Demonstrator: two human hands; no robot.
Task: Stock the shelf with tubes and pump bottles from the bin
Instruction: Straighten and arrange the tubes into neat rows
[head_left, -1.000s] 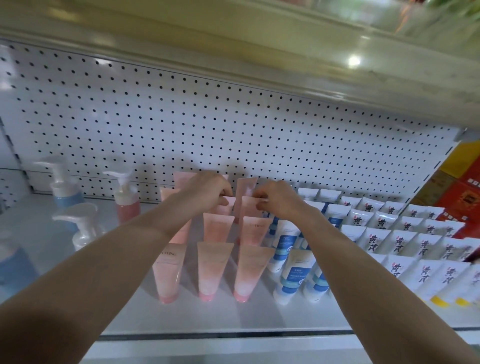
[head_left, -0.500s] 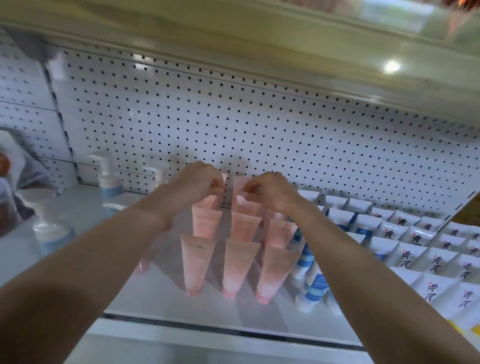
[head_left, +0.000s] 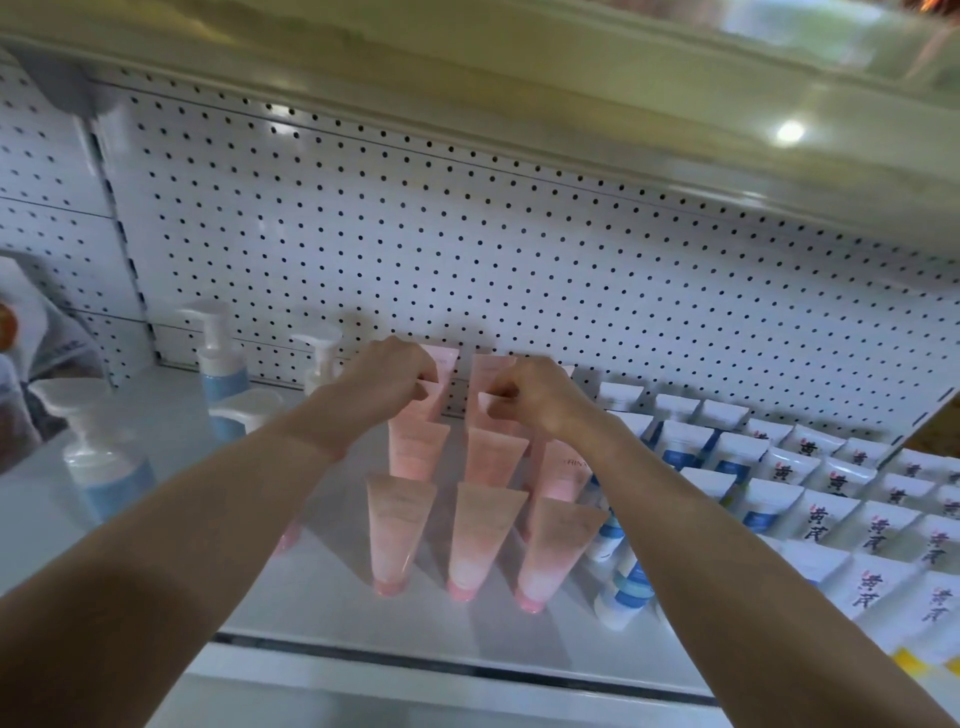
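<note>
Pink tubes (head_left: 483, 535) stand cap-down in three columns on the white shelf (head_left: 322, 608). My left hand (head_left: 382, 382) pinches the crimped top of a pink tube (head_left: 434, 402) in the left column near the back. My right hand (head_left: 537, 397) pinches the top of another pink tube (head_left: 491, 408) in the middle column, level with the first. Both hands are close together, just in front of the pegboard. White-and-blue pump bottles (head_left: 106, 462) stand to the left. The bin is out of view.
Blue-and-white tubes (head_left: 623, 587) and rows of white tubes with black characters (head_left: 826, 519) fill the shelf to the right. The pegboard back wall (head_left: 467, 249) and an upper shelf (head_left: 519, 78) close in the space. Another person's sleeve shows at far left.
The view has swung left, bringing the left pegboard panel and more pump bottles into sight. Both hands stay pinched on the tops of back-row pink tubes, almost unmoved.
</note>
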